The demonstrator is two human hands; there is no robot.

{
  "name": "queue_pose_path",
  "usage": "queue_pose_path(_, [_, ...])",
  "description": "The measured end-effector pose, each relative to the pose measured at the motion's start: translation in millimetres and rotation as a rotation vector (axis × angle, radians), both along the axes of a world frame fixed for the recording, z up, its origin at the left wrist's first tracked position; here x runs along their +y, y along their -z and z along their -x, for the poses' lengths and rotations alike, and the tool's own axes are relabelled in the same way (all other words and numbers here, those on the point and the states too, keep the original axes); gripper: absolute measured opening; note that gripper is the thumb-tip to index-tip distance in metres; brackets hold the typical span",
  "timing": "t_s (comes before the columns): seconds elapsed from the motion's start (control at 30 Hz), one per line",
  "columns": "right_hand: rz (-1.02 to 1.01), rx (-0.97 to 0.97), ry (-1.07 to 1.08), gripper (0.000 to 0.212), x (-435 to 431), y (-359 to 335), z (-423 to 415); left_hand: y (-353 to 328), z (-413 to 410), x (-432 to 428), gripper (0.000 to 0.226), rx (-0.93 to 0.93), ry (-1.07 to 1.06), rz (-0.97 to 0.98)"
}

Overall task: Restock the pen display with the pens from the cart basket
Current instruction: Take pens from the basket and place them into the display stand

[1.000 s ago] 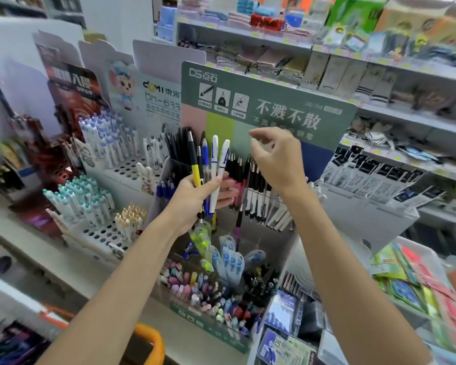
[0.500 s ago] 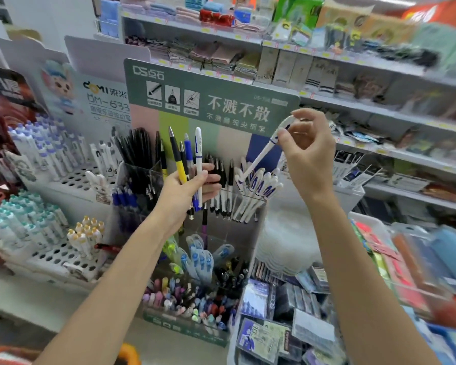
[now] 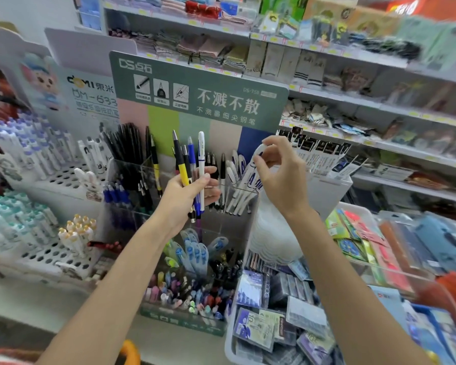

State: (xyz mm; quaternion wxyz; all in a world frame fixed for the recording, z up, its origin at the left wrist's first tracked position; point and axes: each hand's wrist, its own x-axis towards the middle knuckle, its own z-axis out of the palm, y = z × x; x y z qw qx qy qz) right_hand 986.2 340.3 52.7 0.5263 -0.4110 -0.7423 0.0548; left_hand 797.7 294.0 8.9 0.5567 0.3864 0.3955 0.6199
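My left hand [image 3: 187, 192] grips a bunch of pens [image 3: 192, 164]: a black-and-yellow one, a blue one, a white one and at least one more, held upright in front of the pen display [image 3: 195, 90]. My right hand [image 3: 281, 171] pinches the top of a white pen with blue print [image 3: 252, 171]. That pen slants down into the display's clear right compartment [image 3: 244, 192], among other white pens. A compartment of black pens [image 3: 128, 143] stands to the left. Only an orange handle [image 3: 131, 351] of the cart basket shows at the bottom edge.
White racks of capped pens [image 3: 34, 154] stand at the left. Lower display bins hold correction tapes [image 3: 195, 252] and mixed small pens [image 3: 190, 293]. A white tray of packaged goods [image 3: 282, 320] lies at the right, shelves of merchandise [image 3: 353, 75] behind.
My right hand took a white pen from the bunch, carried it right, and lowered it into the right compartment. My view shifted right; the left hand stayed put.
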Motion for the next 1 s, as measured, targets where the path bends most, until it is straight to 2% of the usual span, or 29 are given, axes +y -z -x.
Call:
queue_pose_path(0.07, [0.013,-0.049,0.0,0.018,2,1,1,-1,0,-2,0.023,0.011,0.011,-0.001])
queue_pose_path(0.2, [-0.028,-0.307,0.092,0.007,8,8,2,-2,0,-5,0.023,-0.009,0.044,0.001])
queue_pose_path(0.33, [-0.045,-0.136,0.11,0.019,1,-3,9,-4,3,-6,0.024,0.044,0.081,0.0])
queue_pose_path(0.43, [0.09,-0.05,-0.039,0.027,-5,-24,25,-8,0,-6,0.024,0.09,0.142,-0.006])
queue_pose_path(0.53, [0.202,-0.067,-0.161,0.041,-8,-33,40,-12,-6,-4,0.024,0.192,0.159,-0.04])
queue_pose_path(0.6, [0.211,-0.044,-0.186,0.035,-8,-33,44,-12,-9,-3,0.026,0.215,0.154,-0.057])
queue_pose_path(0.7, [0.164,0.179,-0.217,0.029,-8,-35,39,-11,-8,-2,0.029,0.186,0.113,-0.078])
queue_pose_path(0.8, [0.04,0.366,-0.103,0.019,-3,-38,25,-7,1,-1,0.028,0.131,0.008,-0.054])
queue_pose_path(1.0, [-0.047,0.222,-0.028,0.017,6,-32,16,5,8,0,0.033,0.121,-0.01,-0.057])
